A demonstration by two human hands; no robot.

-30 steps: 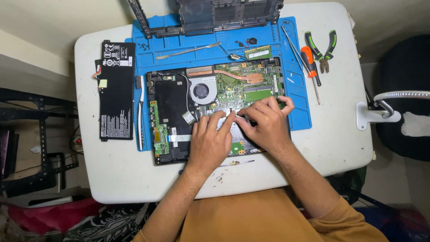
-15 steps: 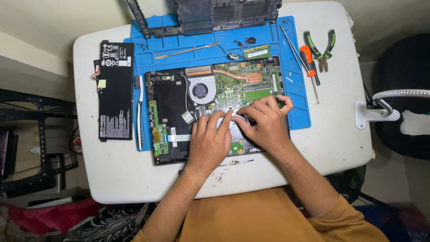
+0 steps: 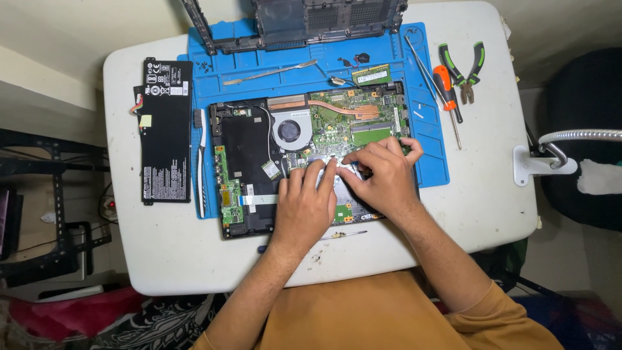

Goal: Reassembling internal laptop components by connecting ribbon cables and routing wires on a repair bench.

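Fingers of both hands press down together on a silvery part of the laptop [image 3: 259, 168], which lies opened at the frame's centre; whether they grip it cannot be told. Left hand [image 3: 303, 206] and right hand [image 3: 383, 176] sit side by side. Blue mat [image 3: 427, 149] lies beneath, battery [image 3: 166, 129] left, pliers [image 3: 465, 68] and screwdriver [image 3: 446, 87] upper right on the desk [image 3: 168, 253].

Warm, fairly bright light falls from above onto the white worktop [image 3: 492, 194], which shows mild glare near its right edge. Soft, short shadows sit under the hands. The centre is sharp; the floor and corners are dim and murky, with slight bending at the edges.
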